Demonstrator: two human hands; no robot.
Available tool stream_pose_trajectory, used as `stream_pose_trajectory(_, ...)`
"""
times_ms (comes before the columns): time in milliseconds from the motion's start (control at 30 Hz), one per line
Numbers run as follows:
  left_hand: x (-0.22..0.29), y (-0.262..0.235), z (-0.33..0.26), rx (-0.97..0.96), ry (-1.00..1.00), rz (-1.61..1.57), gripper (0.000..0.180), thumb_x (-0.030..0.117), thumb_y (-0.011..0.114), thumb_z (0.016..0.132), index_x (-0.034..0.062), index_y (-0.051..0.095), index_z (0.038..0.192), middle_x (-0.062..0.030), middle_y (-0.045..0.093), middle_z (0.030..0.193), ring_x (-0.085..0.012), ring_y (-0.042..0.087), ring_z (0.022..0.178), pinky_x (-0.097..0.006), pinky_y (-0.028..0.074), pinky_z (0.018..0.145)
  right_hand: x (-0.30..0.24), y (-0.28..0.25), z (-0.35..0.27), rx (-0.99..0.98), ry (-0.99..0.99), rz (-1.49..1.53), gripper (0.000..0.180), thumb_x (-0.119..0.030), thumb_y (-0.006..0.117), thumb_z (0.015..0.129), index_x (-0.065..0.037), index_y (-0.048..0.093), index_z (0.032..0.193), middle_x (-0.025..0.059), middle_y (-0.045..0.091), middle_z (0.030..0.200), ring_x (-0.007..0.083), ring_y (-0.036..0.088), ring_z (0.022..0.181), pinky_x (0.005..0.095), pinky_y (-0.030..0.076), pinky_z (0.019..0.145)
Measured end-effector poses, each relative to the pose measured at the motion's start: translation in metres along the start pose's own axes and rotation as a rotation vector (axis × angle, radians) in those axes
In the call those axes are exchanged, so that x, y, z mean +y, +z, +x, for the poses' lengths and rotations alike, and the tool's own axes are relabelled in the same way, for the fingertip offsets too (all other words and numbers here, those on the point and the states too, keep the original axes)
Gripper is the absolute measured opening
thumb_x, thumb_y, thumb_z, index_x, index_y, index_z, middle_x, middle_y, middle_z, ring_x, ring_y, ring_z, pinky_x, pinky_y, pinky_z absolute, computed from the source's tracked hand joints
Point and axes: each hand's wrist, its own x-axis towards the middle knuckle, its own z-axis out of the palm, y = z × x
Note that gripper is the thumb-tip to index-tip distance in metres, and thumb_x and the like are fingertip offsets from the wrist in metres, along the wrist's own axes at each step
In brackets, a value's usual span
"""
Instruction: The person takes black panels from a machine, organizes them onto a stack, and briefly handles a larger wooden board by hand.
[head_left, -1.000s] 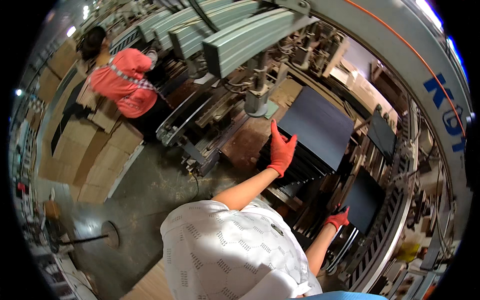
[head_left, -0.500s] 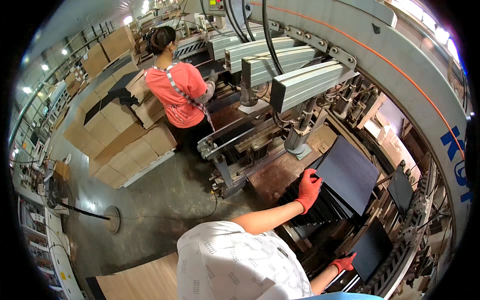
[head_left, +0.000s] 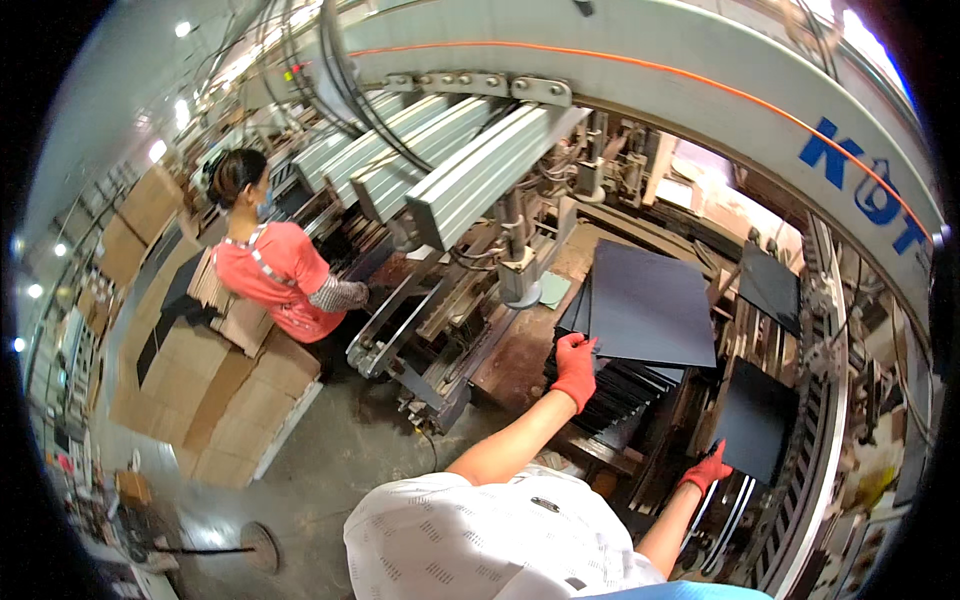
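Note:
My left hand (head_left: pixel 575 368), in a red glove, grips the near left corner of a large dark sheet (head_left: pixel 650 308). That sheet lies tilted on top of a stack of dark sheets (head_left: pixel 615 395) in the machine's bay. My right hand (head_left: pixel 708 468), also in a red glove, holds the lower left corner of a second dark sheet (head_left: pixel 757 418), which stands lower and to the right. My forearms reach up from my white patterned shirt at the lower edge.
A long machine with grey rails (head_left: pixel 470 170) runs behind the stack under a white curved frame (head_left: pixel 700 80). A co-worker in a coral shirt (head_left: pixel 280 285) stands at left beside stacked cardboard boxes (head_left: pixel 230 400). A round floor stand (head_left: pixel 258 545) sits at lower left.
The view has swung, bringing the co-worker closer to centre. My left hand's fingers went from spread upward on the stack to curled on the top sheet's corner. My right hand stays on the lower sheet.

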Motion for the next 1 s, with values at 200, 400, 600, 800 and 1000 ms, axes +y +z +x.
stream_pose_trajectory(200, 0.067, -0.059, -0.081, -0.424, -0.213, 0.264, 0.037, 0.004, 0.059, 0.085, 0.011, 0.052, 0.12, -0.0067, 0.059, 0.106, -0.0208, 0.059, 0.096, -0.038, 0.054, 0.072, -0.002, -0.001, 0.011, 0.022, 0.019, -0.006, 0.05, -0.012, 0.069, 0.087, -0.003, 0.046, 0.13, 0.009, 0.055, 0.129, 0.0248, 0.055, 0.109, 0.0413, 0.045, 0.093)
stream_pose_trajectory(400, 0.057, -0.116, -0.045, -0.812, 0.473, 0.878, 0.046, 0.018, 0.064, 0.084, 0.0169, 0.052, 0.129, -0.0063, 0.055, 0.121, -0.0235, 0.054, 0.108, -0.038, 0.049, 0.087, -0.02, 0.019, 0.006, 0.08, 0.213, 0.198, 0.049, -0.011, 0.069, 0.082, -0.01, 0.048, 0.126, 0.0088, 0.055, 0.128, 0.0255, 0.053, 0.11, 0.0446, 0.044, 0.096)
stream_pose_trajectory(600, 0.093, -0.023, -0.049, -0.2, -0.35, 0.456, 0.034, 0.011, 0.072, 0.083, 0.0076, 0.056, 0.113, -0.0092, 0.059, 0.118, -0.0205, 0.055, 0.113, -0.041, 0.048, 0.095, -0.062, 0.033, -0.008, -0.036, 0.338, 0.393, 0.035, -0.021, 0.067, 0.084, -0.008, 0.062, 0.116, 0.0059, 0.058, 0.125, 0.0218, 0.054, 0.113, 0.0418, 0.048, 0.094)
stream_pose_trajectory(800, 0.056, -0.011, -0.018, -0.626, -0.116, 0.428, 0.046, 0.013, 0.065, 0.092, -0.002, 0.049, 0.133, -0.0079, 0.059, 0.124, -0.0184, 0.058, 0.105, -0.031, 0.048, 0.094, -0.098, -0.045, -0.033, -0.164, 0.433, 0.479, 0.038, -0.015, 0.066, 0.085, -0.016, 0.063, 0.122, 0.0022, 0.059, 0.122, 0.021, 0.056, 0.107, 0.0353, 0.046, 0.082)
stream_pose_trajectory(1000, 0.044, 0.064, -0.067, -0.859, -0.212, 0.508, 0.043, 0.012, 0.066, 0.091, -0.0012, 0.052, 0.13, -0.0069, 0.061, 0.121, -0.0167, 0.058, 0.103, -0.029, 0.047, 0.089, -0.075, -0.165, -0.137, -0.228, -0.684, -1.034, 0.041, -0.006, 0.068, 0.082, -0.003, 0.059, 0.122, 0.0144, 0.058, 0.119, 0.0244, 0.054, 0.115, 0.0375, 0.045, 0.094)
